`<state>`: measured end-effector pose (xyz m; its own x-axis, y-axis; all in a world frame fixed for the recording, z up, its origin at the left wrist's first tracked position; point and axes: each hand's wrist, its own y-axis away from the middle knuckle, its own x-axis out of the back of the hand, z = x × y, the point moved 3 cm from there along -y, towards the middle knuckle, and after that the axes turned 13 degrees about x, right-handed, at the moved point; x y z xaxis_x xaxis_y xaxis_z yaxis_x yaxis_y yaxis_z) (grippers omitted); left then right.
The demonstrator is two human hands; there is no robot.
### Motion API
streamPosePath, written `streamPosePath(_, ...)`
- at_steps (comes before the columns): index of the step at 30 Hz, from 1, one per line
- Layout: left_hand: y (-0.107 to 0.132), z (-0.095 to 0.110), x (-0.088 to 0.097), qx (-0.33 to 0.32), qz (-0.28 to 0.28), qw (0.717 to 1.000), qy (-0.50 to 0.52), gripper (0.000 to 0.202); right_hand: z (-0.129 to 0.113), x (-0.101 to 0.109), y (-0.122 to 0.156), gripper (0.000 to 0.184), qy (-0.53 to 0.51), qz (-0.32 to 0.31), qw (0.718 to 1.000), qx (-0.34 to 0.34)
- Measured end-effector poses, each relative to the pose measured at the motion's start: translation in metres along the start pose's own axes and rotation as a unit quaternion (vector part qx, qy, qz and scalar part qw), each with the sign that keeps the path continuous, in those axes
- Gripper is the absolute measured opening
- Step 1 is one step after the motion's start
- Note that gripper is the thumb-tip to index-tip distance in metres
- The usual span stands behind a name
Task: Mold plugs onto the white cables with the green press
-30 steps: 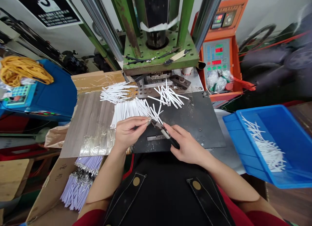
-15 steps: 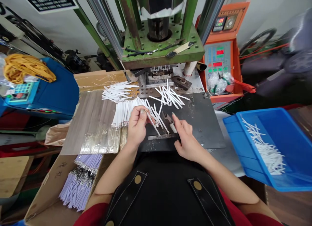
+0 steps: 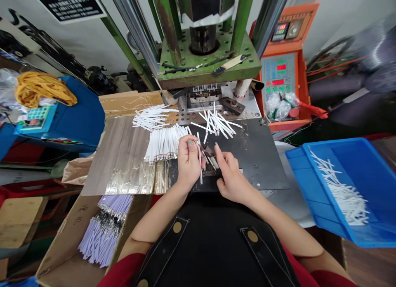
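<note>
Left hand seemingly pinches a white strip; blue bin stands right.

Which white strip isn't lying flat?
The single strip pinched in the left hand, standing nearly vertical beside the fingers. The others lie flat in piles, like the bundle just left of that hand.

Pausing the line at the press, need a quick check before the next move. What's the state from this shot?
Left hand pinching a white strip: ok.
Right hand on the pliers: cannot tell, mostly hidden.
Both hands over the black steel plate, apart from the press die: ok.
Loose strips crossed on the plate: not ok.
Blue bin upright, holding strips: ok.
Control panel readouts lit, values unreadable: cannot tell.
</note>
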<state>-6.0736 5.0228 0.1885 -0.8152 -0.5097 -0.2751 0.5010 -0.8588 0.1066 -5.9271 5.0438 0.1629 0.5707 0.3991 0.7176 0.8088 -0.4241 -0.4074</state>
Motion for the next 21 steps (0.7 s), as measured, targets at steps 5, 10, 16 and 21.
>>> streamPosePath(5,-0.001,-0.003,0.000,-0.015,0.004,1.000,-0.011,0.025,0.006,0.000,0.000,0.104,-0.073,0.072,0.994,-0.039)
streamPosePath(10,-0.001,-0.002,0.004,-0.017,0.011,1.000,-0.005,0.026,0.009,0.007,-0.002,0.100,-0.289,0.060,0.951,-0.089)
streamPosePath(16,-0.003,-0.002,0.006,-0.009,0.021,1.000,0.008,0.030,0.018,0.000,-0.005,0.048,-0.556,0.173,0.789,-0.198)
streamPosePath(21,-0.004,-0.002,0.007,0.004,0.022,1.000,0.014,0.027,0.012,0.016,-0.007,0.036,-0.368,0.102,0.917,-0.115)
